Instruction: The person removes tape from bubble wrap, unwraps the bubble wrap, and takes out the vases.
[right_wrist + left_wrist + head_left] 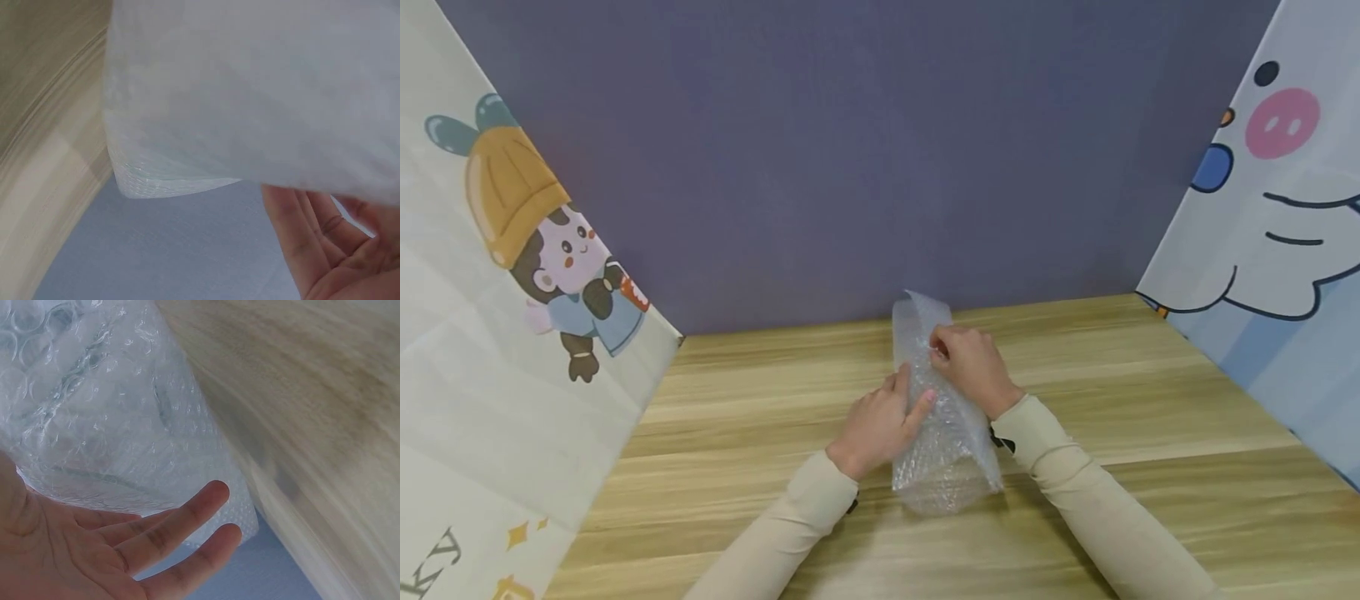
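A clear sheet of bubble wrap (936, 417) lies folded lengthwise on the wooden table, its near end gaping like a flattened tube. My left hand (880, 421) rests on its left side, thumb across the top and fingers fairly straight. The left wrist view shows that hand (144, 550) with two fingers relaxed in front of the bubble wrap (119, 412). Farther up, my right hand (973, 367) pinches the raised right flap. In the right wrist view the bubble wrap (250, 94) covers part of the right hand (337, 250), fingertips included. Whatever is inside the fold cannot be made out.
The wood-grain table (737, 400) ends at a dark blue-grey wall panel (820, 167), close to the wrap's far end. White printed sheets stand on both sides, a cartoon child (568, 250) at left and a pink-snouted animal (1285, 125) at right.
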`<control>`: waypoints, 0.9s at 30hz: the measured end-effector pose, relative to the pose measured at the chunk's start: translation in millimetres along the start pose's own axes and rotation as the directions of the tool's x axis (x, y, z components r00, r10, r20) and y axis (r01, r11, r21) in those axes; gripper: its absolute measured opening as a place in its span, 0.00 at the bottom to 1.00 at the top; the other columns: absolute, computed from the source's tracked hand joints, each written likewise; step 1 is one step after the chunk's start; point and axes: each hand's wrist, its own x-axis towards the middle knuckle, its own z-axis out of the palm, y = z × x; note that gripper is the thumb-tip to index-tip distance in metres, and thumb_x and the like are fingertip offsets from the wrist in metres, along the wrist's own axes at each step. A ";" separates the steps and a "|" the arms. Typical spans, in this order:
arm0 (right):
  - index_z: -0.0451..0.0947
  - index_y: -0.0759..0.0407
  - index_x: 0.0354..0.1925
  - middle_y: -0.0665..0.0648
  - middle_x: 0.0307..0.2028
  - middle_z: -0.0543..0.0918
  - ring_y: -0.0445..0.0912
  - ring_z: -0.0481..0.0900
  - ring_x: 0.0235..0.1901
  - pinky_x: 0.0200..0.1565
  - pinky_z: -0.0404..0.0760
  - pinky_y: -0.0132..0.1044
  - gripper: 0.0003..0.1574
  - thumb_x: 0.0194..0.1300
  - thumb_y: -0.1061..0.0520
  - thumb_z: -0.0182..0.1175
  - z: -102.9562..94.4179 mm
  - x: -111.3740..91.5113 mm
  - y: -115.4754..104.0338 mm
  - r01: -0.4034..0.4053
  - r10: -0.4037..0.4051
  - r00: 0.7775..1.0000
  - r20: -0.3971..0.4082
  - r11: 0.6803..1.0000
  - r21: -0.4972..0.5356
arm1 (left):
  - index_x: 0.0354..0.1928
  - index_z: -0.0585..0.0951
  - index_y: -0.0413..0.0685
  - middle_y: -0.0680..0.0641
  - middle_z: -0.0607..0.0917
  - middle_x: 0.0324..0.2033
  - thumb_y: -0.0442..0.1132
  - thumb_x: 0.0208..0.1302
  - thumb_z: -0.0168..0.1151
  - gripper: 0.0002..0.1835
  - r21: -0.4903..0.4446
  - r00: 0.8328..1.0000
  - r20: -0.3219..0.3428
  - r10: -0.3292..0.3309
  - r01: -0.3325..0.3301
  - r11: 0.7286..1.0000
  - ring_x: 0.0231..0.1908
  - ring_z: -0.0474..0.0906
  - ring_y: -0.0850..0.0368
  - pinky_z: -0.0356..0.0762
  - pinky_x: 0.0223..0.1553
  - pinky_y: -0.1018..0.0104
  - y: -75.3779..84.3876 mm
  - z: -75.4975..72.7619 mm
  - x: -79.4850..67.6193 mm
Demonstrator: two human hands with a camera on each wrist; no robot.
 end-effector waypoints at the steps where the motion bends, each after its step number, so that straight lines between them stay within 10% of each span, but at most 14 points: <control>1: 0.82 0.58 0.34 0.54 0.27 0.85 0.44 0.79 0.25 0.29 0.81 0.42 0.04 0.62 0.62 0.70 0.5 0.1 0.1 0.002 -0.002 1.000 -0.006 1.000 -0.002 | 0.78 0.54 0.32 0.26 0.71 0.69 0.69 0.78 0.24 0.48 -0.001 1.000 -0.002 0.001 -0.001 1.000 0.58 0.82 0.32 0.84 0.56 0.44 -0.2 0.0 0.1; 27: 0.90 0.59 0.40 0.58 0.32 0.90 0.47 0.86 0.27 0.30 0.85 0.44 0.06 0.65 0.59 0.70 10.2 -2.2 14.2 0.065 -0.068 0.996 -0.063 0.997 -0.050 | 0.78 0.54 0.30 0.25 0.71 0.68 0.66 0.80 0.24 0.46 0.015 1.000 -0.022 0.018 -0.017 1.000 0.59 0.81 0.33 0.83 0.58 0.46 4.1 3.9 0.1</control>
